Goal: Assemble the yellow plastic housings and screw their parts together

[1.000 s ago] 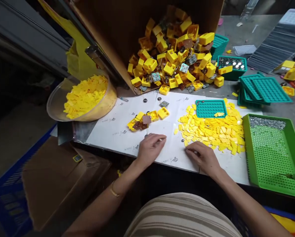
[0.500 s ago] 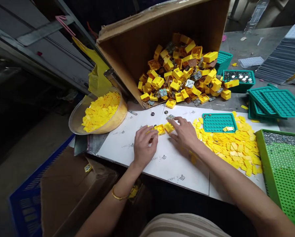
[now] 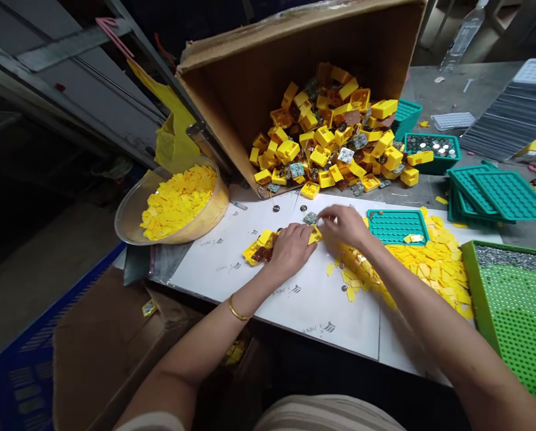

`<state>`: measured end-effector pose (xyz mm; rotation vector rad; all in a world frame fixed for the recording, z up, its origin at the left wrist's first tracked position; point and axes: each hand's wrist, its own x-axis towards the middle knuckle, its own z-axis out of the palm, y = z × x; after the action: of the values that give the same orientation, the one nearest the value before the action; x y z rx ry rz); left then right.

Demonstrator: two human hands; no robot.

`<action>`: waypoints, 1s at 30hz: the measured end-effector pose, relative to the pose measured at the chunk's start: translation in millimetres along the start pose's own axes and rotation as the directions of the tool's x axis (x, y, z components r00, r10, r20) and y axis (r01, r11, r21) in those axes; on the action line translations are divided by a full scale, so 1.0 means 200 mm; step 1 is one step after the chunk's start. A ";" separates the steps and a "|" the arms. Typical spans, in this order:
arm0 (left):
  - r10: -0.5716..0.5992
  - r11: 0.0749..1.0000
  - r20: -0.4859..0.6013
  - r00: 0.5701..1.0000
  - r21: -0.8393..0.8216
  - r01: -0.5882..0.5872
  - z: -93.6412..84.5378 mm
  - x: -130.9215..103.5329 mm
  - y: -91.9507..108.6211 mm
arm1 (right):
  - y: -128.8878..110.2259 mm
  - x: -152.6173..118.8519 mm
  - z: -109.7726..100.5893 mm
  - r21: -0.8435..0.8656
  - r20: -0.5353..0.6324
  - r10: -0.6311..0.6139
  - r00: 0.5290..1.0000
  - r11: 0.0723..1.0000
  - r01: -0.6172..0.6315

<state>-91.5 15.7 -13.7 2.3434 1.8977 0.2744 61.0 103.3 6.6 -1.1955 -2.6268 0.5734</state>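
My left hand (image 3: 291, 250) lies over a row of small yellow plastic cases, its fingers curled on the yellow case (image 3: 315, 234) at the right end. More yellow cases (image 3: 264, 239) with brown parts (image 3: 261, 255) show left of the hand; its palm hides the middle. Just beyond, my right hand (image 3: 345, 224) is raised slightly with thumb and fingers pinched together. Whatever may be in that pinch is too small to make out. Beside its fingertips lies a grey square part (image 3: 311, 218). Two dark round pieces (image 3: 303, 208) sit farther back on the white sheet (image 3: 268, 296).
A tipped cardboard box (image 3: 232, 114) spills yellow cases at the back. Flat yellow pieces (image 3: 438, 269) surround a teal tray (image 3: 396, 224) on the right, beside a green perforated bin (image 3: 519, 323). A clear bowl (image 3: 128, 209) of yellow pieces stands left. Stacked teal trays (image 3: 510, 188) are back right.
My left hand has moved right across the yellow cases, uncovering those at the left. My right hand has lifted off a yellow case, drawn slightly right, and its fingers have closed together.
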 end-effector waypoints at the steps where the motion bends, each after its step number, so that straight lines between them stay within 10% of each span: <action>1: 0.001 1.000 0.016 1.000 0.008 -0.001 -0.01 0.01 0.00 | 0.02 0.06 -0.02 0.001 -0.016 -0.013 1.000 1.000 0.013; 8: -0.009 1.000 0.135 0.991 -0.010 0.010 -0.09 0.03 0.01 | 0.03 0.39 -0.02 0.062 0.176 -0.238 0.955 0.971 0.230; 15: -0.149 0.921 0.180 0.972 -0.333 0.203 -0.24 0.11 -0.05 | 0.08 0.34 -0.08 0.113 0.011 -0.061 0.998 0.992 0.059; 18: -0.260 0.315 0.415 0.872 -0.817 0.483 -0.32 0.14 -0.03 | 0.08 0.20 -0.16 0.344 -0.091 0.069 0.993 0.938 -0.033; 20: -0.176 -0.194 0.601 0.779 -0.797 0.572 -0.35 0.11 0.01 | 0.05 0.06 -0.19 0.650 -0.099 0.180 0.979 0.757 -0.073; 22: -0.081 -0.474 0.686 0.723 -0.665 0.578 -0.34 0.05 0.08 | 0.00 -0.11 -0.18 0.836 -0.092 0.268 0.959 0.544 -0.072; 30: 0.062 -0.770 0.654 0.754 -0.449 0.453 -0.18 -0.29 0.42 | -0.16 -0.74 0.00 0.952 -0.044 0.511 0.858 0.283 -0.120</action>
<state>-30.8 -59.7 33.3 -0.0005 0.7448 0.9602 135.7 -28.4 17.0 -1.1853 -1.2184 1.5094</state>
